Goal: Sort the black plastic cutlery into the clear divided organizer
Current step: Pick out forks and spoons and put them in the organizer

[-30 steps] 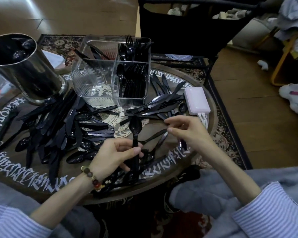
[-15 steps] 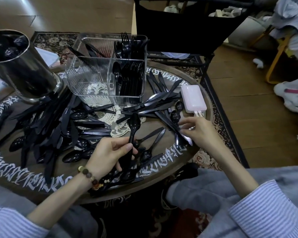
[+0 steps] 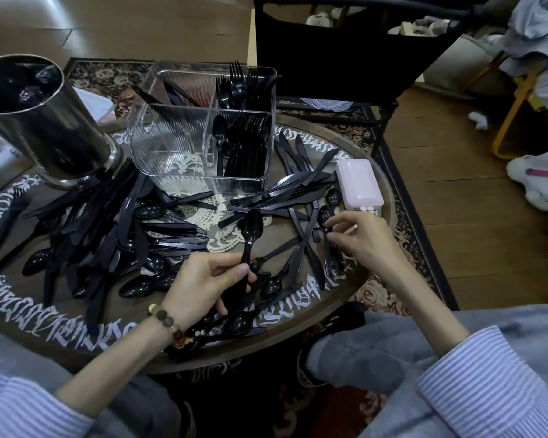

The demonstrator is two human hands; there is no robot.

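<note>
Gripping a black spoon (image 3: 250, 235) by its handle, the left hand (image 3: 200, 286) holds it near upright, bowl pointing away toward the clear organizer (image 3: 184, 143). The right hand (image 3: 361, 237), fingers curled, pinches another spoon (image 3: 325, 216) lying on the round table (image 3: 345, 298) beside a pink power bank (image 3: 358, 184).

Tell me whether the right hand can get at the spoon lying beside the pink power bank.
Probably yes. The right hand is already at that spoon, fingertips at its neck, with nothing above it. Knives crossing nearby may snag as it lifts.
</note>
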